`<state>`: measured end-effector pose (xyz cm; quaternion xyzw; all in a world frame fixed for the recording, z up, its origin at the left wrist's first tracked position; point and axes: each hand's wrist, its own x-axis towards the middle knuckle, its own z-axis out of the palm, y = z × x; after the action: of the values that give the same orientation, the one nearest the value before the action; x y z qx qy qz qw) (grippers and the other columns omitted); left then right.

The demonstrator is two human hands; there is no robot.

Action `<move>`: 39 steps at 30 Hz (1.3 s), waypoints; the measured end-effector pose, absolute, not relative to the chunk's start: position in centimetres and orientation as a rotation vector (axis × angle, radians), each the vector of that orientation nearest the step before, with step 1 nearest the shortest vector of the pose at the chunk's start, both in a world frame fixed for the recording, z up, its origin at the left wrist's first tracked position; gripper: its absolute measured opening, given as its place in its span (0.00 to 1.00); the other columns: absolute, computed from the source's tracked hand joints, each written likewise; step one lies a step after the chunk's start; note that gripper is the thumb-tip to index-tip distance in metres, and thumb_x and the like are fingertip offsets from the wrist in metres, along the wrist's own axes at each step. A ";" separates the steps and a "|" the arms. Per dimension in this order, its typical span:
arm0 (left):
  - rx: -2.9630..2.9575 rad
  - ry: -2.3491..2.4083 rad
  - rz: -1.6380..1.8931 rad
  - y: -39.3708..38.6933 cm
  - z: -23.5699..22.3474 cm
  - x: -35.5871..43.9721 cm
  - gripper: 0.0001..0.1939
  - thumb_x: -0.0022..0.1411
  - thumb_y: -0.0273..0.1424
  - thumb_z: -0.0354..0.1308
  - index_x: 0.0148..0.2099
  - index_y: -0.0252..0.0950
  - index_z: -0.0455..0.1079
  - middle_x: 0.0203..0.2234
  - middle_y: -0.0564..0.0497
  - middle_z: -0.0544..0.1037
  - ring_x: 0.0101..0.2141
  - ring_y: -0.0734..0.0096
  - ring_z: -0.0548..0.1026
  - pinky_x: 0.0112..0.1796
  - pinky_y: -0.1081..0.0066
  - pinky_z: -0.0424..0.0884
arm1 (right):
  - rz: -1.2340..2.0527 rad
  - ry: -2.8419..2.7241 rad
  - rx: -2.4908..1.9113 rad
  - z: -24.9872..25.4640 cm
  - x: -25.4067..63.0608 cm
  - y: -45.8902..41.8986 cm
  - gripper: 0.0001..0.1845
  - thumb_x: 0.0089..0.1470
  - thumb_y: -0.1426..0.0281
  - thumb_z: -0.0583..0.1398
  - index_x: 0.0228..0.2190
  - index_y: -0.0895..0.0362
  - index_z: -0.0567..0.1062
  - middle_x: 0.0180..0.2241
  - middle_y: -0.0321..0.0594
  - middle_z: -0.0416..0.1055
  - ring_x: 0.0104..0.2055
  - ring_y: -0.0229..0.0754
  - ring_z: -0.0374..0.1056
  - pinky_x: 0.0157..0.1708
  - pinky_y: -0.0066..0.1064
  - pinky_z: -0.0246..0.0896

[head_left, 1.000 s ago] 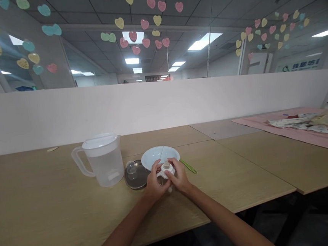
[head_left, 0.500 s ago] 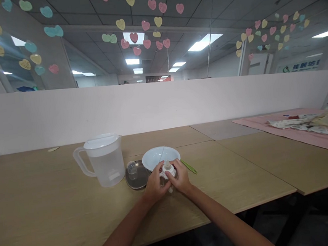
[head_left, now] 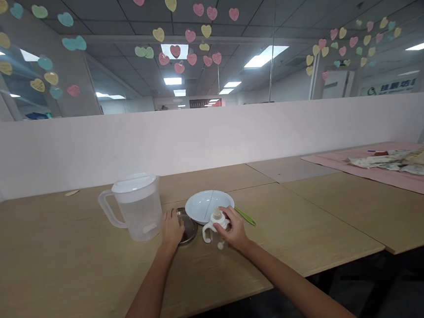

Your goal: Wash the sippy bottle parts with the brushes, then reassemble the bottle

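My right hand (head_left: 233,229) grips a baby bottle (head_left: 219,221) by its white collar. The bottle is upright, with a pale teat on top, a white side handle and a clear body; a small whitish weight (head_left: 220,245) shows low inside. My left hand (head_left: 172,229) is curled down over the left side of a round metal tray (head_left: 188,229). Its fingers close around the spot where the clear domed cap stood, and the hand hides the cap. A white bowl (head_left: 201,204) sits just behind the bottle, with a thin straight line across it.
A translucent jug (head_left: 140,212) with liquid stands left of the tray. Right of the bowl lies a green handle (head_left: 245,216). Papers and packets (head_left: 401,159) lie on a pink cloth (head_left: 369,172) at the far right. The table's front edge (head_left: 318,272) is near my right forearm.
My left hand has let go of the bottle and moved left to the tray, covering the clear cap. The right hand still holds the bottle, whose white handle now shows.
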<state>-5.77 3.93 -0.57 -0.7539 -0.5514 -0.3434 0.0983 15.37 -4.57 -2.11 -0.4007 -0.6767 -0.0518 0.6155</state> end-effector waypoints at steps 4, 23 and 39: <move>-2.233 -1.632 -1.025 3.3 -0.5 -5.4 0.16 0.54 0.28 0.54 0.47 0.34 0.67 0.41 0.41 0.71 0.43 0.54 0.69 0.45 0.59 0.66 | -0.111 -1.558 -0.932 -2.1 15.4 -4.6 0.20 0.50 0.60 0.60 0.42 0.56 0.69 0.31 0.39 0.65 0.31 0.41 0.63 0.29 0.30 0.61; -2.421 -0.596 -1.653 -3.9 2.2 1.3 0.17 0.61 0.31 0.53 0.53 0.37 0.61 0.48 0.43 0.68 0.48 0.63 0.69 0.48 0.63 0.68 | -0.050 -1.506 -0.963 -3.4 15.4 -3.9 0.31 0.48 0.61 0.59 0.52 0.57 0.59 0.39 0.43 0.68 0.33 0.41 0.67 0.30 0.30 0.66; -2.694 -0.798 -1.793 -3.8 -0.8 1.8 0.22 0.64 0.31 0.46 0.61 0.38 0.56 0.51 0.42 0.69 0.50 0.62 0.67 0.50 0.62 0.64 | -0.255 -1.621 -0.946 -2.9 15.3 -4.3 0.33 0.53 0.59 0.55 0.57 0.57 0.55 0.49 0.48 0.66 0.47 0.47 0.67 0.43 0.37 0.67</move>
<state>1.76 -3.84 -0.76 -0.8046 -0.2382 -0.5355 -0.0956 15.26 -4.34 -2.94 -0.4052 -0.6946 -0.1093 0.5842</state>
